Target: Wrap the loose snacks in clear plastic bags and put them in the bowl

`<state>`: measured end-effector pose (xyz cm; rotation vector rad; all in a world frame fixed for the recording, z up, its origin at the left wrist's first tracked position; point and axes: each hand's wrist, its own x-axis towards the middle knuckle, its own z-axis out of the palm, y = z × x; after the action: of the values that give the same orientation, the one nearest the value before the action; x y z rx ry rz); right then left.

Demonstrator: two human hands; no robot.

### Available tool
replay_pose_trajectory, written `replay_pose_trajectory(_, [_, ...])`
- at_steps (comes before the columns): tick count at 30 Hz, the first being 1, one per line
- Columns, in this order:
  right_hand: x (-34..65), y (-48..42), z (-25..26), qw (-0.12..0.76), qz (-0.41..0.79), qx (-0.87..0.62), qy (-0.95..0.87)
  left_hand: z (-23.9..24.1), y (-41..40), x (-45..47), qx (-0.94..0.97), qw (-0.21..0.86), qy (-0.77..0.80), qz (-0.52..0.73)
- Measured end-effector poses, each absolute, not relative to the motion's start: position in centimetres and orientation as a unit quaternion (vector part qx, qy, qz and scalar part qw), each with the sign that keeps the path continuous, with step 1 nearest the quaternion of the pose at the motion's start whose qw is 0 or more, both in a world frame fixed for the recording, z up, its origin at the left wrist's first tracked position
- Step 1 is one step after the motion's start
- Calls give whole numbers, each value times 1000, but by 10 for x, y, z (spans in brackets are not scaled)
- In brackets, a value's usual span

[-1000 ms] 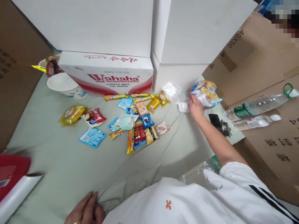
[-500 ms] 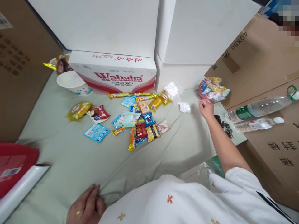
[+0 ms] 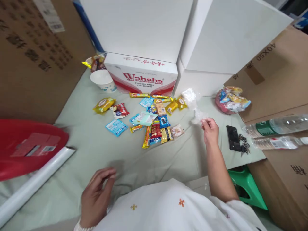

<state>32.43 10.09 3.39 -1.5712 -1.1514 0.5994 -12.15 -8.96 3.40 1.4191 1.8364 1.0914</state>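
Observation:
My right hand [image 3: 209, 131] pinches a clear, crumpled piece of thin plastic [image 3: 198, 117] just above the cloth, right of the snacks. Behind it lies another crumpled clear plastic [image 3: 189, 96]. My left hand [image 3: 98, 194] is near the front edge, holding nothing, with thumb and fingers apart. In the middle lies a group of wrapped snacks: a pale green packet [image 3: 145, 118] on top, a red packet [image 3: 156, 131], a gold-and-black packet [image 3: 166, 135] and a blue packet [image 3: 164, 121]. Left of them are a blue-white packet [image 3: 116, 127], a red-white packet [image 3: 119, 110] and a yellow packet [image 3: 104, 105].
A Wahaha carton [image 3: 144, 77] stands behind the snacks, with a white paper bowl [image 3: 103, 81] on its left. To the right are a filled snack bowl [image 3: 232, 100], a black phone [image 3: 233, 138], keys [image 3: 244, 146] and bottles [image 3: 276, 125]. A white roll [image 3: 36, 184] lies left.
My right hand has moved left from beside the snack bowl and now grips the clear plastic, lifting its edge. My left hand has risen and opened. The view has shifted left.

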Motion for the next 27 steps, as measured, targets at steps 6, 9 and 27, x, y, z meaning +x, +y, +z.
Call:
replay_pose_trajectory(6, [224,16,54,599,548,-494,-311,61,-23,-31,548,489,518,439])
replay_pose_trajectory(9, [200,-7,62,520,647,-462,-314,49,9,3,553,499,503,439])
replay_pose_trajectory(27, [208,29,49,534,646,-485,-252,26,-24,-52,310,532,626,478])
